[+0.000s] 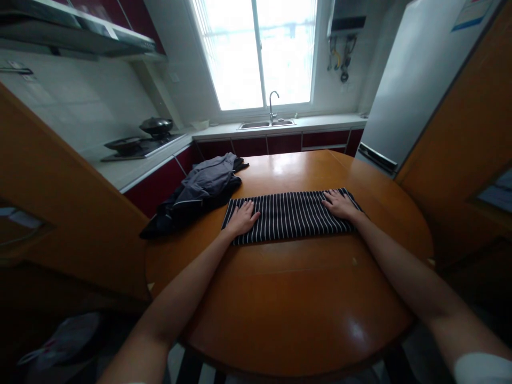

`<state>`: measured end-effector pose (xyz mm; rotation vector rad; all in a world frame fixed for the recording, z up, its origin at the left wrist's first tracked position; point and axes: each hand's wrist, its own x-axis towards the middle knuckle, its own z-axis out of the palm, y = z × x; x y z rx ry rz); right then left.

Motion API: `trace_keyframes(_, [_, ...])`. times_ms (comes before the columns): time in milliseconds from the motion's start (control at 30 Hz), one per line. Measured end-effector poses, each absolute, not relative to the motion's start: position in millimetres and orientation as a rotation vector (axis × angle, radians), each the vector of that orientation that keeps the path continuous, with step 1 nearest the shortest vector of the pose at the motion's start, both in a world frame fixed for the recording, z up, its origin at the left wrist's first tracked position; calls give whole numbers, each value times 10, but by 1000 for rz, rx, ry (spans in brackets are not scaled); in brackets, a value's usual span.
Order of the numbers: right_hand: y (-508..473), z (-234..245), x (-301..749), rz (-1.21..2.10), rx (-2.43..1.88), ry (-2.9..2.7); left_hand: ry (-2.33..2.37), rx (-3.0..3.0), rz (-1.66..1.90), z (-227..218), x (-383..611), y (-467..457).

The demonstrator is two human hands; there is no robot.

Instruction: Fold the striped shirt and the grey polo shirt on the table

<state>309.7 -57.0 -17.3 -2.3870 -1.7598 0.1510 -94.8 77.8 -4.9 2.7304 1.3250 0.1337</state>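
A black cloth with thin white stripes (291, 214) lies folded into a long flat band on the round wooden table (296, 304). My left hand (242, 218) rests flat on the cloth's left end, fingers stretched out. My right hand (340, 204) lies flat on its right end, fingers spread. Neither hand grips anything.
A heap of dark grey and black clothes (200, 191) sits at the table's left, partly hanging over the edge. Behind are a counter with a stove and wok (154, 128), a sink with tap (272, 114) under the window, and a fridge (412, 85) on the right.
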Motion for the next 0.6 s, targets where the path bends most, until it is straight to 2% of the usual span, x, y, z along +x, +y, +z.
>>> trace_keyframes(267, [-761,-175,3632,159,-2530,-1328,1669,2559,242,-30,-1227,1099])
trace_keyframes(400, [-800,-108,3619,26,-2481,-1132,1741,2529,323,55,-1286,1114])
trace_keyframes(500, [-768,-8,3370,-130,-2355,-1195,1641,2642,475,133,-1181,972])
trace_keyframes(600, [-714,78,2953,-202,-2190,-1405,1327,2788,604,169,-954,704])
